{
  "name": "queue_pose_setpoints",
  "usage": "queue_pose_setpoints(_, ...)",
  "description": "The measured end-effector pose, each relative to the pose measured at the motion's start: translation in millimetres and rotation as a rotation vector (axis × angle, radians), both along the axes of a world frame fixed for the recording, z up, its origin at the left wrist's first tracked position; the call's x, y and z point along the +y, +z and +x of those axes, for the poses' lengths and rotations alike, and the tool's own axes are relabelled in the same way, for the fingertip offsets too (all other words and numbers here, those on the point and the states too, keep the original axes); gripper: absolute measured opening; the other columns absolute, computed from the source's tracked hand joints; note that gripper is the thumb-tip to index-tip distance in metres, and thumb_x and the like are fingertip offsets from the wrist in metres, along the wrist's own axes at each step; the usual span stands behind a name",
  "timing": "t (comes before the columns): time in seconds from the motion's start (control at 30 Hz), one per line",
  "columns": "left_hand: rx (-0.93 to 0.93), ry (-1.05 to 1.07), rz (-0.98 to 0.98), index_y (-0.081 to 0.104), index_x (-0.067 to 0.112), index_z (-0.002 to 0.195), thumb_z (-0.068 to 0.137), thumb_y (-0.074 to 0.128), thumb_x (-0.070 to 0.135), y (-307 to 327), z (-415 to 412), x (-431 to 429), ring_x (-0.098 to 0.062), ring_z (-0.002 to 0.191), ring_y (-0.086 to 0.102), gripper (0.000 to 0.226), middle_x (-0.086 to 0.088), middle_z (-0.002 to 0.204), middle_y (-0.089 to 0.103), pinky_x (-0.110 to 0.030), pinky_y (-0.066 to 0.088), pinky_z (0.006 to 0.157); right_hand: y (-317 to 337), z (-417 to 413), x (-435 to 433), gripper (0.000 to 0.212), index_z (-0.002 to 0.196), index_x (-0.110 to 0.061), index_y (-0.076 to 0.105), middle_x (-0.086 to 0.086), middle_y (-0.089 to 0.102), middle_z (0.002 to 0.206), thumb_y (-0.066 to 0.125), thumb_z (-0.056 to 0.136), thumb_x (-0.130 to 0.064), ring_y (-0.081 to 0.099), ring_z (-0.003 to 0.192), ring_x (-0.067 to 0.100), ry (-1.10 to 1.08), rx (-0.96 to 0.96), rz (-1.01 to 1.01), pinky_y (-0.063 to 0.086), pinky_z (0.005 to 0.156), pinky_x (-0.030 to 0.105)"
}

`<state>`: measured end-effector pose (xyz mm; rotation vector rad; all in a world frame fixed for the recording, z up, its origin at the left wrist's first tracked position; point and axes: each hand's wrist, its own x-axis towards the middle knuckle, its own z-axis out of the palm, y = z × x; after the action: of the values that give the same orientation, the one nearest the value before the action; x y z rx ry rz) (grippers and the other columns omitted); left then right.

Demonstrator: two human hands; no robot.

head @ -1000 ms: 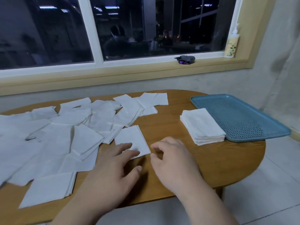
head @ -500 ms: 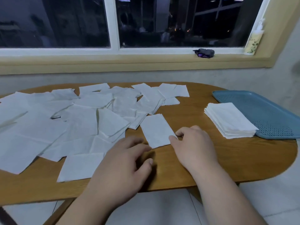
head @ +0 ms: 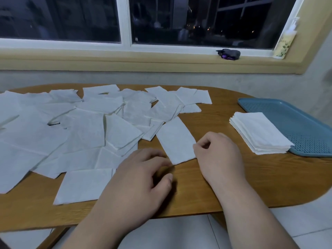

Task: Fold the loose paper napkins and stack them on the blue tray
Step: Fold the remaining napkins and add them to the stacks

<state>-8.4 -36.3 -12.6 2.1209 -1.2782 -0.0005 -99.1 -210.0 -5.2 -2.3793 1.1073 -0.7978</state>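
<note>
A folded white napkin [head: 177,141] lies flat on the wooden table [head: 233,177] in front of me. My right hand [head: 220,155] is at its right edge with fingers curled, thumb and forefinger pinching that edge. My left hand [head: 142,180] rests relaxed on the table, its fingertips touching the napkin's near corner. Several loose napkins [head: 80,132] lie overlapping across the left half of the table. A stack of folded napkins [head: 260,133] sits at the left side of the blue perforated tray [head: 296,119], its near right corner over the tray's rim.
The tray reaches out of frame on the right. Behind the table runs a window sill [head: 161,60] with a small dark object [head: 229,54] and a pump bottle [head: 285,42]. The table's rounded near edge and tiled floor [head: 296,221] lie below my arms.
The view has swung left and closer. My right hand has shifted from the napkin's near corner up to its right edge. My left hand stays by the near corner.
</note>
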Motion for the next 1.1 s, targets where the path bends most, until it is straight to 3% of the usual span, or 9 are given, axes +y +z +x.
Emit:
queue_pose_setpoints(0.17, 0.000, 0.020, -0.071, 0.056, 0.050, 0.123, 0.081, 0.044, 0.060, -1.2, 0.2, 5.6, 0.012, 0.132, 0.027, 0.045, 0.037, 0.136, 0.032, -0.026, 0.038, 0.107, 12.0, -7.0, 8.5, 0.012, 0.083, -0.031, 0.061, -0.014, 0.065, 0.082, 0.066, 0.093, -0.027, 0.062, 0.078, 0.005, 0.142, -0.206, 0.098, 0.055, 0.061, 0.026)
queue_pose_setpoints(0.3, -0.018, 0.062, -0.143, 0.045, 0.052, 0.132, 0.080, 0.046, 0.060, -0.2, 1.8, 10.1, 0.012, 0.137, 0.020, 0.052, 0.037, 0.144, 0.021, -0.016, 0.041, 0.099, 25.1, -16.6, 15.8, 0.020, 0.083, -0.032, 0.064, -0.020, 0.066, 0.086, 0.066, 0.091, -0.014, 0.062, 0.080, 0.002, 0.290, -0.303, 0.142, 0.052, 0.067, 0.022)
queue_pose_setpoints(0.47, -0.011, 0.073, -0.249, 0.023, 0.058, 0.142, 0.080, 0.055, 0.056, -0.3, 6.1, 13.4, 0.010, 0.144, 0.007, 0.070, 0.031, 0.154, 0.011, -0.038, 0.046, 0.105, 41.1, -35.8, 26.9, 0.030, 0.080, -0.033, 0.067, -0.016, 0.069, 0.086, 0.065, 0.088, -0.004, 0.064, 0.081, 0.004, 0.463, -0.275, 0.170, 0.050, 0.070, 0.023)
queue_pose_setpoints(0.6, -0.059, 0.032, -0.259, -0.010, 0.066, 0.140, 0.079, 0.074, 0.044, 1.9, 5.1, 15.9, 0.013, 0.144, -0.004, 0.106, 0.046, 0.149, -0.008, -0.010, 0.012, 0.114, 43.4, -51.1, 32.6, 0.040, 0.090, -0.041, 0.064, -0.024, 0.068, 0.089, 0.064, 0.086, -0.002, 0.063, 0.090, -0.001, 0.585, -0.088, 0.166, 0.047, 0.071, 0.013)
queue_pose_setpoints(0.67, -0.103, -0.006, -0.235, -0.003, 0.063, 0.144, 0.080, 0.076, 0.041, 2.9, 6.2, 17.2, 0.007, 0.147, 0.002, 0.104, 0.041, 0.154, 0.000, -0.015, 0.013, 0.115, 41.1, -57.3, 32.6, 0.039, 0.086, -0.041, 0.066, -0.027, 0.068, 0.089, 0.063, 0.086, -0.002, 0.063, 0.089, -0.001, 0.622, 0.006, 0.174, 0.046, 0.070, 0.011)
queue_pose_setpoints(0.73, -0.164, -0.085, -0.193, 0.028, 0.051, 0.146, 0.080, 0.068, 0.046, 4.6, 8.1, 18.6, -0.001, 0.147, 0.020, 0.077, 0.029, 0.154, 0.024, -0.030, 0.028, 0.115, 37.6, -62.0, 32.2, 0.038, 0.089, -0.043, 0.066, -0.024, 0.068, 0.088, 0.063, 0.087, -0.005, 0.064, 0.083, 0.005, 0.656, 0.078, 0.177, 0.049, 0.068, 0.019)
queue_pose_setpoints(0.83, -0.234, -0.255, -0.104, 0.064, 0.039, 0.114, 0.085, 0.060, 0.040, 5.4, 13.2, 22.6, 0.004, 0.111, 0.055, 0.030, 0.026, 0.114, 0.058, -0.032, 0.049, 0.093, 32.2, -68.9, 29.0, 0.042, 0.096, -0.048, 0.063, -0.028, 0.068, 0.093, 0.064, 0.085, -0.007, 0.065, 0.081, 0.008, 0.703, 0.152, 0.181, 0.051, 0.074, 0.028)
queue_pose_setpoints(0.93, -0.249, -0.332, -0.054, 0.065, 0.038, 0.095, 0.088, 0.062, 0.034, 11.1, 9.6, 27.1, 0.004, 0.082, 0.056, 0.009, 0.023, 0.084, 0.057, -0.028, 0.048, 0.078, 28.3, -77.4, 22.9, 0.044, 0.101, -0.048, 0.062, -0.028, 0.063, 0.103, 0.072, 0.078, -0.012, 0.060, 0.099, 0.002, 0.769, 0.195, 0.130, 0.047, 0.083, 0.019)
queue_pose_setpoints(1.1, -0.275, -0.375, 0.048, 0.065, 0.037, 0.089, 0.087, 0.059, 0.036, 17.8, 1.7, 35.1, -0.001, 0.078, 0.057, 0.006, 0.020, 0.083, 0.058, -0.028, 0.050, 0.072, 20.7, -86.7, 20.9, 0.022, 0.088, -0.039, 0.065, -0.026, 0.055, 0.108, 0.075, 0.076, -0.022, 0.050, 0.112, 0.000, 0.829, 0.257, -0.019, 0.036, 0.085, 0.009)
